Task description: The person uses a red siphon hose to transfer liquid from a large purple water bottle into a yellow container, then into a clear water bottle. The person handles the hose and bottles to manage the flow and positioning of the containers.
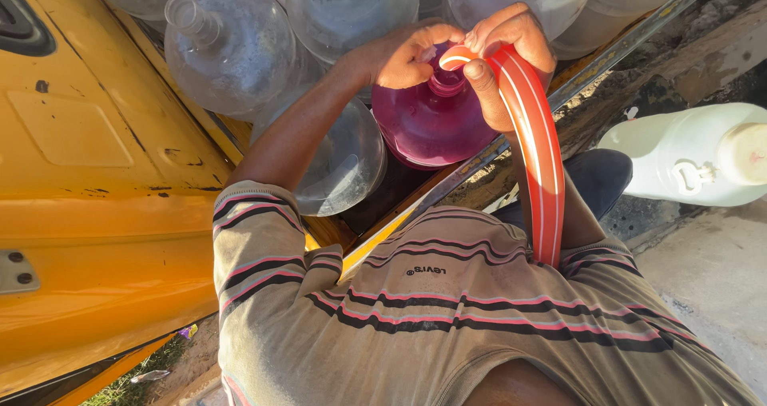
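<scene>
Red hose [537, 146] with white stripes bends into the neck of the magenta jug [431, 122] among clear jugs [232, 50]; right hand [503, 54] clamps it steady, while left hand [403, 54] closes around the neck, bracing the mouth.

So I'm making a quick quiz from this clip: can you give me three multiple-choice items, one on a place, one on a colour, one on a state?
1. Where is the end of the red hose?
A. at the neck of the magenta bottle
B. in the white jug
C. on the ground

2. What colour are the hose's stripes?
A. black
B. white
C. green

3. How is the right hand placed?
A. hanging free
B. flat on a bottle
C. closed around the hose

Answers: 1 A, the hose end bends down to that bottle's neck, beside the left hand. 2 B, thin white lines run along it. 3 C, fingers and thumb wrap the hose.
</scene>
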